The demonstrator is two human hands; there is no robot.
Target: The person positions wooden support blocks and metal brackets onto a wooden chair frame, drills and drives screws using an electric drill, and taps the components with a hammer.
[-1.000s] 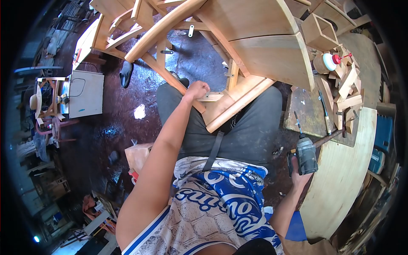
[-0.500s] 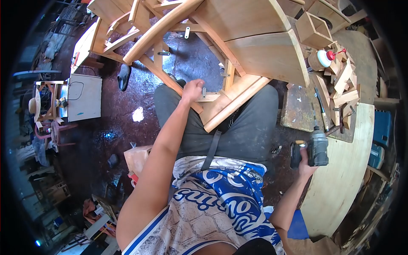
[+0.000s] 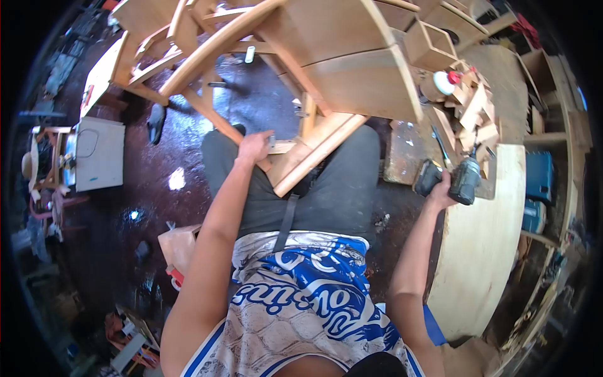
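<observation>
My right hand (image 3: 441, 192) is wrapped round the handle of a dark cordless drill (image 3: 465, 181), over the near edge of the workbench. My left hand (image 3: 254, 148) is closed at the lower corner of a wooden frame (image 3: 213, 113), beside a small metal plate (image 3: 272, 141); what its fingers pinch is too small to make out. The frame's corner, with a thick wooden rail (image 3: 320, 151), rests between my thighs. Curved wooden panels (image 3: 352, 81) rise from the frame.
Wood offcuts (image 3: 475, 107) and a white glue bottle with a red cap (image 3: 445, 82) lie on the workbench (image 3: 405, 151). A pale board (image 3: 477, 251) is at the right, near blue cases (image 3: 537, 177). A dark slipper (image 3: 156, 123) lies on the floor.
The drill in my right hand has moved up towards the workbench and tilted. The whole view has shifted, so the scene sits further left. My left hand stays at the frame's corner.
</observation>
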